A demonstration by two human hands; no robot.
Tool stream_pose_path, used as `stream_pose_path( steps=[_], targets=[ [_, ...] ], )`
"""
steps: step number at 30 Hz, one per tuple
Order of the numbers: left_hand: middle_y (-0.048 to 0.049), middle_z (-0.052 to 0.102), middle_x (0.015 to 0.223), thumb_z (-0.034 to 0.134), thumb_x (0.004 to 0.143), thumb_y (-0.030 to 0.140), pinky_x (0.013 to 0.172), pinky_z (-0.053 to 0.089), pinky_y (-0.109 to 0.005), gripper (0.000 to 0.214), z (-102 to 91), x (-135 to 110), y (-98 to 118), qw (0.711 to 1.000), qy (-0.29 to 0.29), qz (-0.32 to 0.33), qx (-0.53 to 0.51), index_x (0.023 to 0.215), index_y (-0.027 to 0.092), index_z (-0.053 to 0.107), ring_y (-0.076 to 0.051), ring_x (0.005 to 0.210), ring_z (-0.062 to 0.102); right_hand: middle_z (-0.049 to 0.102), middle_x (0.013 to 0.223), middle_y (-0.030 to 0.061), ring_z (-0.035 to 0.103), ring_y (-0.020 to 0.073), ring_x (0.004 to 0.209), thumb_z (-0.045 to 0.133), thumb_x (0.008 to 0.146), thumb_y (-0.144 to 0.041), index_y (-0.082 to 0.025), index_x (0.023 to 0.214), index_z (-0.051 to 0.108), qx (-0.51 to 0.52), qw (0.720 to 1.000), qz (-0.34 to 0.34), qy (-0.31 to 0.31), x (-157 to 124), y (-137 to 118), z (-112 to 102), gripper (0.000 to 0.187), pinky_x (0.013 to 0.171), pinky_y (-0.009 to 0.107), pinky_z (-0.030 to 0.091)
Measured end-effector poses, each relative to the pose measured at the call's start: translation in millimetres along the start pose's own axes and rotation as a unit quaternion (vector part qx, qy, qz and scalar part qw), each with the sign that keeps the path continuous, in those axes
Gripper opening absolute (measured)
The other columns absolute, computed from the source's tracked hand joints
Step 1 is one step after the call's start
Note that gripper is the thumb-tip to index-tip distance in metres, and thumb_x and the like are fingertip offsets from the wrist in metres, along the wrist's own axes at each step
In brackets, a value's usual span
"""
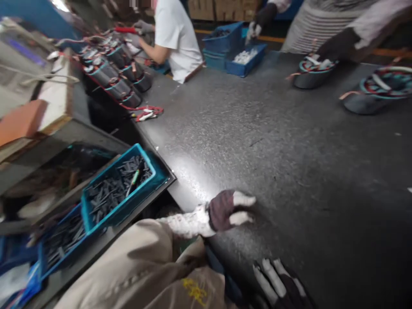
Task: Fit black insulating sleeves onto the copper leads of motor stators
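My left hand (pixel 230 210), in a dark glove with pale fingertips, is low over the grey tabletop (pixel 238 141). Its thumb and fingers are apart, and nothing shows between them. My right hand (pixel 281 285), gloved the same way, is at the bottom edge of the view, partly cut off. Its fingers are spread on or just above the table, with no object visible in them. Nearest to my left hand, on the left, is a teal bin (pixel 84 210) of small dark strip-like pieces with a green pen-like item (pixel 133 182) on top.
Wire-wound dark cylinders (pixel 117 86) are stacked at the table's far left, near red and white leads (pixel 149 113). Co-workers are across the table; one gloved hand (pixel 336 45) touches a wound ring (pixel 310 77). Another wound ring (pixel 363 101) and blue bins (pixel 243 68) are also there.
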State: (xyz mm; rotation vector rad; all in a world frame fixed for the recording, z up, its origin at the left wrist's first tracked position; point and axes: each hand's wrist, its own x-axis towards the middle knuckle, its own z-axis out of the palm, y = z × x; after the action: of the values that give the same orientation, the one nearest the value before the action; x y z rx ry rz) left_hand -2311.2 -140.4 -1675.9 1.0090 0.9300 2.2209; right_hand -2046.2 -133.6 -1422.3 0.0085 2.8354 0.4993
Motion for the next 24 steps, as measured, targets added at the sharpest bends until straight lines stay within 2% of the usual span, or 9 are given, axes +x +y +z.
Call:
stream_pose_path(
  steps=[2, 3, 6, 7, 9, 13, 18, 21, 24],
  targets=[
    [-0.0181, 0.096, 0.134, 0.083, 0.122, 0.063, 0.108, 0.081, -0.050, 0.048, 44.4, 42.1, -26.9, 0.996, 0.032, -0.065, -0.060, 0.155, 0.027, 0.086, -0.037, 0.122, 0.097, 0.090, 0.154, -0.0042, 0.035, 0.0253, 0.194, 0.095, 0.044, -0.057, -0.067, 0.155, 0.091, -0.002, 0.999, 0.018, -0.036, -8.4, 0.7, -1.1, 0.112, 0.079, 0.054, 0.079],
    [-0.0184, 0.096, 0.135, 0.083, 0.121, 0.071, 0.111, 0.080, -0.052, 0.053, 64.5, 56.5, -34.1, 0.989, 0.047, -0.099, -0.096, 0.149, 0.027, 0.089, -0.038, 0.126, 0.096, 0.088, 0.159, -0.0026, 0.043, 0.0283, 0.193, 0.096, 0.053, -0.057, -0.062, 0.160, 0.091, 0.007, 0.998, 0.045, -0.054, -12.8, 0.6, -2.9, 0.108, 0.087, 0.054, 0.083],
    [-0.0176, 0.096, 0.139, 0.088, 0.114, 0.083, 0.123, 0.077, -0.057, 0.064, 103.3, 70.9, -41.5, 0.965, 0.060, -0.195, -0.166, 0.141, 0.025, 0.092, -0.039, 0.134, 0.093, 0.090, 0.162, 0.0044, 0.081, 0.0346, 0.165, 0.095, 0.087, -0.044, -0.043, 0.164, 0.094, 0.067, 0.984, 0.127, -0.107, -23.9, 0.3, -13.7, 0.077, 0.111, 0.052, 0.083],
    [-0.0168, 0.096, 0.137, 0.089, 0.112, 0.086, 0.124, 0.075, -0.057, 0.067, 109.5, 69.2, -43.4, 0.958, 0.071, -0.219, -0.172, 0.139, 0.025, 0.092, -0.038, 0.133, 0.093, 0.091, 0.160, 0.0051, 0.087, 0.0334, 0.156, 0.093, 0.098, -0.041, -0.039, 0.162, 0.094, 0.091, 0.979, 0.139, -0.120, -27.4, 0.5, -18.1, 0.064, 0.118, 0.052, 0.080],
    [-0.0154, 0.096, 0.131, 0.092, 0.105, 0.091, 0.123, 0.074, -0.057, 0.072, 117.8, 62.3, -48.3, 0.947, 0.107, -0.244, -0.177, 0.132, 0.024, 0.093, -0.037, 0.127, 0.093, 0.093, 0.157, 0.0086, 0.086, 0.0335, 0.156, 0.088, 0.110, -0.042, -0.031, 0.159, 0.093, 0.114, 0.977, 0.152, -0.095, -36.8, -0.7, -26.7, 0.051, 0.129, 0.052, 0.074],
    [-0.0143, 0.093, 0.127, 0.097, 0.097, 0.090, 0.121, 0.073, -0.055, 0.073, 132.7, 43.8, -41.2, 0.944, 0.120, -0.252, -0.176, 0.124, 0.023, 0.089, -0.034, 0.121, 0.090, 0.089, 0.163, 0.0142, 0.078, 0.0362, 0.167, 0.086, 0.117, -0.048, -0.024, 0.166, 0.089, 0.089, 0.974, 0.196, -0.073, -68.6, -25.0, -39.1, 0.054, 0.141, 0.054, 0.066],
    [-0.0061, 0.089, 0.113, 0.099, 0.104, 0.067, 0.120, 0.070, -0.043, 0.048, 131.4, 18.2, 10.8, 0.935, 0.110, -0.300, -0.155, 0.119, 0.024, 0.083, -0.025, 0.110, 0.085, 0.087, 0.165, 0.0213, 0.078, 0.0431, 0.166, 0.085, 0.120, -0.045, -0.018, 0.169, 0.089, 0.025, 0.965, 0.254, -0.065, -97.3, -78.5, -50.4, 0.056, 0.137, 0.062, 0.070],
    [-0.0024, 0.084, 0.102, 0.098, 0.106, 0.072, 0.111, 0.069, -0.037, 0.053, 121.0, 6.1, 38.8, 0.924, 0.120, -0.323, -0.165, 0.116, 0.024, 0.078, -0.021, 0.099, 0.079, 0.083, 0.172, 0.0230, 0.076, 0.0448, 0.168, 0.085, 0.120, -0.039, -0.016, 0.169, 0.089, 0.005, 0.941, 0.330, -0.072, -98.9, -102.2, -54.9, 0.054, 0.143, 0.067, 0.065],
    [-0.0030, 0.081, 0.102, 0.101, 0.103, 0.077, 0.111, 0.068, -0.038, 0.059, 107.6, -5.1, 57.8, 0.932, 0.096, -0.318, -0.147, 0.112, 0.024, 0.077, -0.024, 0.103, 0.080, 0.080, 0.177, 0.0226, 0.071, 0.0453, 0.173, 0.086, 0.119, -0.035, -0.017, 0.168, 0.089, -0.016, 0.913, 0.401, -0.066, -91.7, -115.7, -51.1, 0.053, 0.149, 0.071, 0.059]
  ],
)
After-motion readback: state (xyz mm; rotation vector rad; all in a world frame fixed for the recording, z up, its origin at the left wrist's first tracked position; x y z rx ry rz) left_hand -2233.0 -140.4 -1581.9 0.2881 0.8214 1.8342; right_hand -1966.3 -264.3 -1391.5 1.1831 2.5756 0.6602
